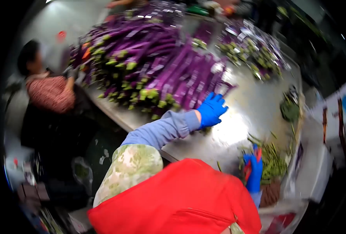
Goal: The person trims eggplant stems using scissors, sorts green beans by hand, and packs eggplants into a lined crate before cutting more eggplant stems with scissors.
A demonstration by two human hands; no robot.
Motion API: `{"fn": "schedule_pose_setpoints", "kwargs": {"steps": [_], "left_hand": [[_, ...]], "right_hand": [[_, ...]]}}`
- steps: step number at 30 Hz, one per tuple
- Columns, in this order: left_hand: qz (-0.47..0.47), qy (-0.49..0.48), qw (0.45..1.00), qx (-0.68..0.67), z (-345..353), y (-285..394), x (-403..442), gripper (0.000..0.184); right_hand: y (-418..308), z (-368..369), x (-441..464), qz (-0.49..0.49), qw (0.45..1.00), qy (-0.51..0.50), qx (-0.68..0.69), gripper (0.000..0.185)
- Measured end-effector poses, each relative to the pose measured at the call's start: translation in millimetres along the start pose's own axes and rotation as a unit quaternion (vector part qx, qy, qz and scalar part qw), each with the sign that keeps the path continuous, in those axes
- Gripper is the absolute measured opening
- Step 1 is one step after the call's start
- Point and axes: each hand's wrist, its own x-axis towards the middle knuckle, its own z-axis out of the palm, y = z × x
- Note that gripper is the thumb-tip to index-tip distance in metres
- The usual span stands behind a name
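Observation:
Long purple eggplants [153, 58] with green stem ends lie in a large heap across the metal table [231, 117]. My left hand [212, 110], in a blue glove, reaches over the near right end of the heap with its fingers spread. Some green stem ends show just under its palm. Lower right, my right hand [254, 171], also gloved in blue, is closed around red-handled scissors [248, 170]; the blades are blurred and hard to make out. Beside that hand is a pile of cut green stems [273, 162].
More eggplants in clear plastic [253, 50] lie at the back right. A dark green bundle [290, 107] sits near the table's right edge. Another person [50, 89] is at the table's left side. A white container [315, 144] stands beyond the right edge.

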Motion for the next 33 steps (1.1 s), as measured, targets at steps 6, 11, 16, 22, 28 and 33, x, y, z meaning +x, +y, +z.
{"fn": "schedule_pose_setpoints", "kwargs": {"steps": [6, 11, 16, 22, 28, 33], "left_hand": [[-0.045, 0.086, 0.989, 0.115, 101.2, 4.8, 31.9, 0.054], [-0.076, 0.025, 0.993, 0.085, 79.2, -19.6, 18.2, 0.051], [-0.084, -0.008, 0.994, 0.072, 68.5, -5.5, 25.0, 0.057], [-0.04, 0.045, 0.997, -0.042, 39.2, 51.7, 39.6, 0.058], [0.078, 0.033, 0.951, -0.296, 42.7, 121.0, 95.8, 0.054], [0.151, 0.061, 0.943, -0.289, 67.1, 133.5, 209.2, 0.056]], "right_hand": [[-24.5, -2.1, 126.8, -0.101, 0.949, 0.029, -0.297, 0.07], [-13.7, -7.3, 233.1, -0.162, 0.775, 0.138, -0.595, 0.06], [-6.0, 12.5, 278.2, -0.14, 0.727, 0.209, -0.639, 0.037], [-37.6, -27.6, 280.7, -0.231, 0.699, 0.102, -0.67, 0.059], [-89.4, -174.3, 283.0, -0.22, 0.666, 0.33, -0.631, 0.048], [-85.6, -208.0, 304.4, -0.093, 0.576, 0.385, -0.715, 0.045]]}}
